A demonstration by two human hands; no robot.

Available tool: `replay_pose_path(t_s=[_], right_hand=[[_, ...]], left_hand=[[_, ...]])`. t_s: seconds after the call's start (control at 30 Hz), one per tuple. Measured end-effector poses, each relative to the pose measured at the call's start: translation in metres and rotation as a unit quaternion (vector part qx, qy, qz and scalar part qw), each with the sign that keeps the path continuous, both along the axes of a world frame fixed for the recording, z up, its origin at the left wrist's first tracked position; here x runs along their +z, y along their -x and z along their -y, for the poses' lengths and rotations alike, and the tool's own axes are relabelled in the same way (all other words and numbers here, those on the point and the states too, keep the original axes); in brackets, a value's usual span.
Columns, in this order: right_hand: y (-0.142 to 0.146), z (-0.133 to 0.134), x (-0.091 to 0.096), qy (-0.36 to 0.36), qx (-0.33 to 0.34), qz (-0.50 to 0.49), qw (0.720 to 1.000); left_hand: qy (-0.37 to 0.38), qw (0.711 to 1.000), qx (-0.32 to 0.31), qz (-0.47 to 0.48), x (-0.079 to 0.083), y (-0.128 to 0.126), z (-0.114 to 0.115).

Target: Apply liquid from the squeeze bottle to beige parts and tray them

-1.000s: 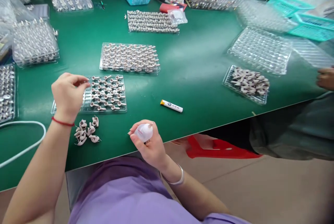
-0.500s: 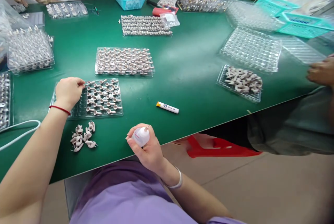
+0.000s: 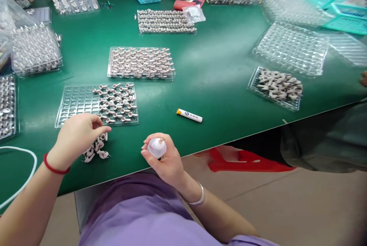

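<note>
My left hand [image 3: 78, 136] hovers over a small pile of pale earphone shells [image 3: 99, 147]. Its thumb and fingers are apart with nothing visible between them, and it hides part of the pile. Just beyond it lies a clear plastic tray [image 3: 76, 99], whose right part carries rows of the same shells, with bare pockets on the left. My right hand [image 3: 168, 162] is wrapped round a small white squeeze bottle [image 3: 157, 148] with a thin nozzle, close to the table's front edge.
A white marker-like tube [image 3: 189, 115] lies right of the tray. Behind stands a filled tray [image 3: 142, 62]. A tray of loose shells [image 3: 279, 84] and clear stacked trays [image 3: 292, 47] are at the right. A white cable [image 3: 28, 173] curves at the left. Other people sit around the table.
My left hand has come away from the tray, back towards me, to the loose pile. One more shell shows at the tray's upper row. The right hand still holds the bottle.
</note>
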State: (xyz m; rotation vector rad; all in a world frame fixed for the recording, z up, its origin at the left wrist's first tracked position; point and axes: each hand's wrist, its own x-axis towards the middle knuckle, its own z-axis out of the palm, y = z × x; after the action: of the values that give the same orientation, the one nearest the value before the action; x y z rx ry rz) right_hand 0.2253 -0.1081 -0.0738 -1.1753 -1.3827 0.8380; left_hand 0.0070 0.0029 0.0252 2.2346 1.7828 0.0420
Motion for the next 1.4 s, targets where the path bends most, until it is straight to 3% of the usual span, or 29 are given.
replay_pose_path(t_s=[0.1, 0.17, 0.33, 0.43, 0.5, 0.57, 0.63, 0.7, 0.77, 0.87, 0.93, 1.03, 1.13, 1.23, 1.4], right_hand=[[0.0, 0.0, 0.0, -0.002, -0.003, 0.015, 1.0], [0.0, -0.001, 0.0, 0.001, -0.002, 0.013, 1.0], [-0.001, -0.001, 0.002, 0.021, 0.003, 0.002, 1.0], [0.0, -0.002, 0.006, 0.041, 0.005, -0.009, 0.999], [0.002, -0.003, 0.011, 0.051, 0.006, -0.025, 0.998], [0.007, -0.004, 0.017, 0.056, 0.022, -0.047, 0.997], [0.013, -0.005, 0.021, 0.046, 0.058, -0.072, 0.995], [0.018, -0.006, 0.024, 0.028, 0.09, -0.09, 0.991], [0.022, -0.006, 0.026, 0.009, 0.104, -0.093, 0.99], [0.025, -0.004, 0.029, -0.017, 0.11, -0.073, 0.991], [0.023, -0.002, 0.03, -0.015, 0.124, -0.047, 0.991], [0.015, 0.005, 0.033, 0.036, 0.156, 0.014, 0.987], [0.006, 0.013, 0.032, 0.092, 0.189, 0.07, 0.975], [0.003, 0.02, 0.028, 0.103, 0.202, 0.058, 0.972], [0.018, 0.019, 0.026, 0.114, 0.231, -0.044, 0.965]], left_hand=[[0.008, 0.997, -0.022, -0.069, -0.007, -0.004, 0.014], [0.002, 0.997, -0.039, -0.066, -0.011, -0.006, 0.017], [0.013, 0.996, -0.083, 0.003, -0.013, -0.008, 0.021], [0.023, 0.989, -0.055, 0.134, -0.011, -0.01, 0.03], [0.058, 0.959, -0.008, 0.278, -0.012, -0.012, 0.039], [0.104, 0.907, 0.03, 0.407, -0.015, -0.014, 0.05], [0.121, 0.862, 0.038, 0.49, -0.019, -0.016, 0.061], [0.093, 0.847, 0.022, 0.523, -0.024, -0.015, 0.072], [0.035, 0.868, -0.019, 0.496, -0.028, -0.013, 0.082], [-0.116, 0.913, -0.125, 0.37, -0.032, -0.008, 0.097], [-0.214, 0.915, -0.184, 0.289, -0.034, -0.003, 0.107], [-0.288, 0.912, -0.198, 0.215, -0.041, 0.006, 0.121], [-0.319, 0.915, -0.172, 0.179, -0.05, 0.015, 0.133], [-0.316, 0.921, -0.142, 0.181, -0.058, 0.02, 0.143], [-0.21, 0.931, -0.083, 0.288, -0.06, 0.012, 0.156]])
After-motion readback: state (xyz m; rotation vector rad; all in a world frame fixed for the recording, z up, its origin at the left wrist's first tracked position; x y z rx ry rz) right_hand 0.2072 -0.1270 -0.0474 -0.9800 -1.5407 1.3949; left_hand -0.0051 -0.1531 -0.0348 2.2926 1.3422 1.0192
